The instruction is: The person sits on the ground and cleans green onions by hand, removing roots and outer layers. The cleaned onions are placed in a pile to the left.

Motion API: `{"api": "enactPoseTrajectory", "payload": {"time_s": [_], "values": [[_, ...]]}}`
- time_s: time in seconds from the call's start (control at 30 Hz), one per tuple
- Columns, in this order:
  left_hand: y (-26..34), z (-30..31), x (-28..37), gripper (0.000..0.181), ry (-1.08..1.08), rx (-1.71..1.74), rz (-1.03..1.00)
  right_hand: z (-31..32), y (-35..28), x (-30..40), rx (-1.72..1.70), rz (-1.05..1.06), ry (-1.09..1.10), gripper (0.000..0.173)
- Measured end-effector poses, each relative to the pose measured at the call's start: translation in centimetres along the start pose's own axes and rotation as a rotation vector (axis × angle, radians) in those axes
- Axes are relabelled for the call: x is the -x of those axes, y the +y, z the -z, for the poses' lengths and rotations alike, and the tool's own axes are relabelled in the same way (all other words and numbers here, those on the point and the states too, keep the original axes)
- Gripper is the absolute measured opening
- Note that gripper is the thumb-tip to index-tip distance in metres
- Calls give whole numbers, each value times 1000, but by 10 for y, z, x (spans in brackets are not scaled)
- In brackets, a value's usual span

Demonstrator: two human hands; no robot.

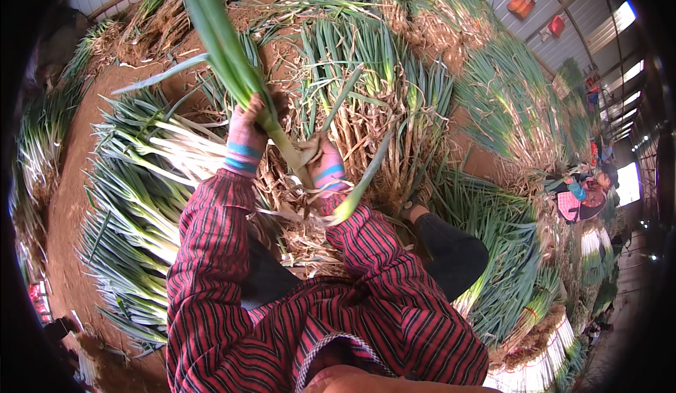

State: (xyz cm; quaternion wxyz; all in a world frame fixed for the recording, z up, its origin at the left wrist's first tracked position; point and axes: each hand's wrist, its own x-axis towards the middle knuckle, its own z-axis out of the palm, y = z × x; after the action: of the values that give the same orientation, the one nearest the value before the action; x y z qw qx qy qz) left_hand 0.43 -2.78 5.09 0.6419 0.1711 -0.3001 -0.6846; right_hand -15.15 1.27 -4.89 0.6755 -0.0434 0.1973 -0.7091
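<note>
My left hand (pixel 247 131), in a soiled pink glove with a blue-striped cuff, grips a thick Welsh onion (pixel 232 57) where its green leaves meet the shaft. Those leaves point up and away; the pale shaft (pixel 287 150) slants down toward my right hand (pixel 325 160). Similarly gloved, that hand pinches papery outer skin (pixel 308 152) beside the shaft. A loose peeled leaf (pixel 362 184) hangs across my right sleeve. Left of my arms lies a heap of onions with clean white shafts (pixel 185 147). Beyond my hands stand onions with dry brown skins (pixel 369 129).
Dry peelings (pixel 311 242) litter the ground between my legs. More onions (pixel 491 234) lie at my right, near tied bundles (pixel 538 351). Another person (pixel 583 195) sits farther right. Bags (pixel 523 3) hang on the metal wall. Bare soil (pixel 74 192) runs along the left.
</note>
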Motion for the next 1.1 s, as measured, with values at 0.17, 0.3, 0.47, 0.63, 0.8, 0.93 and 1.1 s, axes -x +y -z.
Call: {"api": "enactPoseTrajectory", "payload": {"time_s": [0.17,0.3,0.47,0.63,0.8,0.93,1.1], "values": [[24,35,-13,36,87,-70,-272,47,-50,46,881,105,-101,19],[52,52,-11,29,314,9,-302,66,-74,113,2040,-500,-302,30],[51,33,6,26,331,-64,-318,286,-117,158,2573,-704,-303,31],[36,29,6,27,429,-218,-298,352,-138,163,2753,-960,-175,34],[63,43,-14,25,340,70,-311,365,-185,167,2959,-618,-159,35],[67,49,9,25,296,71,-235,148,-112,88,2295,57,-111,34],[21,42,-2,21,186,59,-29,-39,-32,39,1187,114,-447,40]]}}
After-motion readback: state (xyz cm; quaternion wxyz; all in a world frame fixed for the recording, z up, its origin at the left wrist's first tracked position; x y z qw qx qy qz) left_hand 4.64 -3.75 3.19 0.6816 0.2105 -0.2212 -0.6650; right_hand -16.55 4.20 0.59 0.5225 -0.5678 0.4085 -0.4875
